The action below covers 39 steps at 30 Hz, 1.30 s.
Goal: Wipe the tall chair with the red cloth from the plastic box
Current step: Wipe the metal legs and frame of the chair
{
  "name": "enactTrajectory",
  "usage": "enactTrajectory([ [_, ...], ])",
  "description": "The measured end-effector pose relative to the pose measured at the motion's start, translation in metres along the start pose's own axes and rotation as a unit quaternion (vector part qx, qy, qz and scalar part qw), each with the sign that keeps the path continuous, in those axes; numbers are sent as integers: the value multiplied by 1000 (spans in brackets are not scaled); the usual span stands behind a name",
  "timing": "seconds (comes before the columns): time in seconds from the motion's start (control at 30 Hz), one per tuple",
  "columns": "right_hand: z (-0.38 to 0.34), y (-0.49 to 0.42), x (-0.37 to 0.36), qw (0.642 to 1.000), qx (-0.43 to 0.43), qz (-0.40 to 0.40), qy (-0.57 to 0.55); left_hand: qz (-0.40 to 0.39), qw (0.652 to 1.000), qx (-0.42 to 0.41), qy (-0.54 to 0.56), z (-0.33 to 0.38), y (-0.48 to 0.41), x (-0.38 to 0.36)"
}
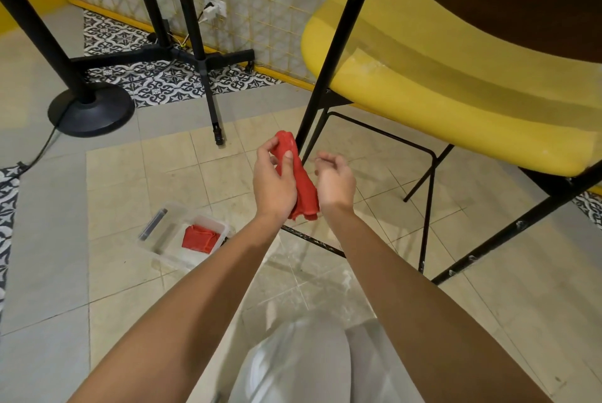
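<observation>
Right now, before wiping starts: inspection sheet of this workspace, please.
Surface: beige tiled floor, whitish smears by the chair legs.
Job's things: red cloth bunched between the hands; tall chair, yellow seat with whitish marks, not yet touched by the cloth; plastic box open on the floor.
Clutter: second red cloth and a dark tube-like item inside the box.
Grippers: left hand grips the cloth; right hand beside it, fingers loosely curled, contact unclear.
Cables: black cable runs from the round stand base; white plug in the wall socket.
Surroundings: black tripod stand, patterned tile strip.
</observation>
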State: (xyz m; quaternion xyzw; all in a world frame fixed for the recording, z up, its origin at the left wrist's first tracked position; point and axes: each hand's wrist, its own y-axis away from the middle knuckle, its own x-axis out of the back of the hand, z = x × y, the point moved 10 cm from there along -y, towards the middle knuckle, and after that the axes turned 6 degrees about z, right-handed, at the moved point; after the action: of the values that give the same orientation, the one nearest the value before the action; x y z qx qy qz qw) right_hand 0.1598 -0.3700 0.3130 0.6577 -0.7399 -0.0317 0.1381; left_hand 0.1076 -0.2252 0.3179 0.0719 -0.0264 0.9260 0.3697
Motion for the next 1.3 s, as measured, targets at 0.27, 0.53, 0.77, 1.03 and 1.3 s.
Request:
enactTrajectory([
  [0.27,2,-12,-8,998,-28,-50,-19,-33,993,9,-109,-23,-8,-14],
  [0.53,8,-13,-20,997,-23,-69,14,-74,994,-28,-71,-2,-25,-12],
  [0.77,6,-14,-21,997,-17,-76,24,-137,987,-30,-82,-4,-22,-19],
  [1.03,-10,-9,-28,995,16,-96,25,-160,985,43,-57,-14,-20,-14],
  [1.3,-32,-4,-16,997,32,-75,3,-107,993,-31,24,42,-18,-22],
])
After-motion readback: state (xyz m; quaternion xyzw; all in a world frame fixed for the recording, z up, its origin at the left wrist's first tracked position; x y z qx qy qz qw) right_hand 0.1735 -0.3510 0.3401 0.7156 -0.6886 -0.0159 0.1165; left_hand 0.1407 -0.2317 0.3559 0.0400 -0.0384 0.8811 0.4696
